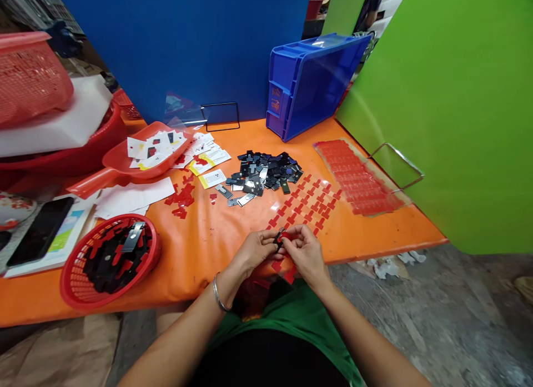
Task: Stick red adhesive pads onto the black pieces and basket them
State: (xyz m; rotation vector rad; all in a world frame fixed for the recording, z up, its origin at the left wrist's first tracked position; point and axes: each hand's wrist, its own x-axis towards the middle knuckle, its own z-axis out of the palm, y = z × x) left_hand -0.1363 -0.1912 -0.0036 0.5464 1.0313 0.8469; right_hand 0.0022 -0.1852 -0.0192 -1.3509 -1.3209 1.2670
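Note:
At the table's front edge, my left hand pinches a small dark flat piece. My right hand is closed against it, with a bit of red showing at its fingertips; whether that red is a separate sticker I cannot make out. Just beyond the hands lies a clear sheet with rows of red T-shaped stickers. Farther back is a heap of dark flat metal-looking pieces. To the left, a red basket holds similar black pieces bearing red stickers. Loose red scraps lie between.
A red dustpan with white cards stands at the left, near a phone and stacked red baskets. A blue crate rests on its side at the back. A red sticker sheet lies right, beside a green panel.

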